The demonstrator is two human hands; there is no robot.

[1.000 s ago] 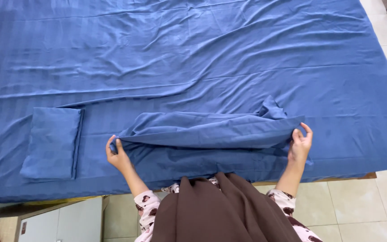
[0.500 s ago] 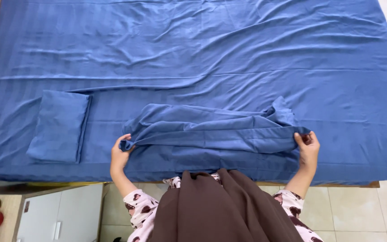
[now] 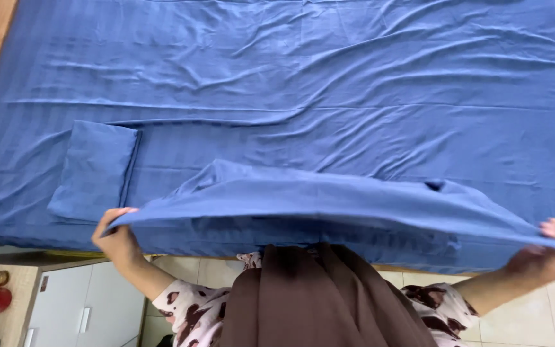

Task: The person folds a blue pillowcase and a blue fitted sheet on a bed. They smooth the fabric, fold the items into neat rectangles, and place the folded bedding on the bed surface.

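Your left hand (image 3: 115, 239) & right hand (image 3: 547, 254), fingers clenched on the blue striped cotton cloth (image 3: 316, 202), have pulled it wider, lifting it off the bed (image 3: 354, 83), lower frame.

A folded pillowcase (image 3: 94, 170) lies on the bed sheet (image 3: 329, 83), left of the lifted cloth (image 3: 329, 199)

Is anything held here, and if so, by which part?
Yes. Both hands hold one blue cloth by its near edge: the left hand at its left end, the right hand at its right end, stretched over the blue bed sheet.
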